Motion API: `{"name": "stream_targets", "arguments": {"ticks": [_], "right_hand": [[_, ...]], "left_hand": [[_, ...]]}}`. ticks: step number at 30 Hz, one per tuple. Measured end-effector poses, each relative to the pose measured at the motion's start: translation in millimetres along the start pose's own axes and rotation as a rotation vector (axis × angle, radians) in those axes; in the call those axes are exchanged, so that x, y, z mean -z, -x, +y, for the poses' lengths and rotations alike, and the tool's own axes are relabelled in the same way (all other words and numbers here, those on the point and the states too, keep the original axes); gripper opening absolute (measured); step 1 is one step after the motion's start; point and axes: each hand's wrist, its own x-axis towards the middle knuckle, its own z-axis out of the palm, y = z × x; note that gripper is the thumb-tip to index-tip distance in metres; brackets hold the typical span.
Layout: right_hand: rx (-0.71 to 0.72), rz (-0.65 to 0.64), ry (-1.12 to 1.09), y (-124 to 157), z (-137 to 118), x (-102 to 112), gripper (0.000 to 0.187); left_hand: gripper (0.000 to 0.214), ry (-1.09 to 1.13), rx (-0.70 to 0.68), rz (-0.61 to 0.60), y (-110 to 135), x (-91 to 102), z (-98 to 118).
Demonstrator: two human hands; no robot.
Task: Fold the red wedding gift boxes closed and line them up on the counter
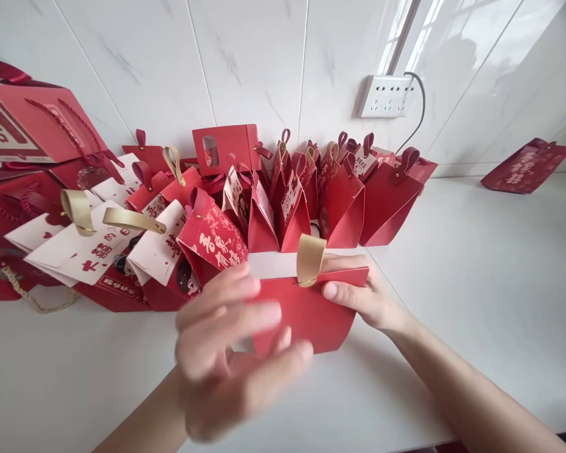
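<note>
A red paper gift box with a gold ribbon loop at its top edge stands in front of me, its plain side facing me. My right hand grips its upper right corner, thumb on the near face and fingers behind. In front of the box's left part is my left hand, somewhat blurred, with fingers apart and nothing visible between them. It covers the box's lower left, and I cannot tell whether it touches the box.
Several red gift boxes with ribbon loops line the tiled wall. White-topped boxes crowd the left, near a larger pink-red bag. One dark red box lies far right on the white table. A power strip is on the wall.
</note>
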Motion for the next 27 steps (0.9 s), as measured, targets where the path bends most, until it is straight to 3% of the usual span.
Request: {"name": "stream_targets", "arguments": {"ticks": [3,5,8,10,12,19,27], "right_hand": [[-0.024,0.029,0.027,3,1,-6,0.028],[0.021,0.136,0.063,5,3,-11,0.021],[0.303,0.359,0.276,6,8,-18,0.036],[0.524,0.411,0.486,6,9,-20,0.039],[0.637,0.401,0.653,6,8,-21,0.033],[0.611,0.398,0.719,7,5,-21,0.022],[0.626,0.361,0.730,8,1,-22,0.013]], "left_hand": [[0.025,-0.084,-0.081,-0.021,0,-7.1,-5],[0.027,-0.063,-0.003,-0.054,-2,-11.5,-8],[0.036,-0.019,0.069,-0.003,-4,-14.1,-9],[0.037,0.064,0.075,-0.008,-5,-13.8,-8],[0.037,0.133,0.073,-0.020,-5,-13.3,-8],[0.038,0.073,0.022,-0.010,-6,-14.4,-6],[0.042,0.094,0.059,-0.010,-4,-12.1,-6]]}}
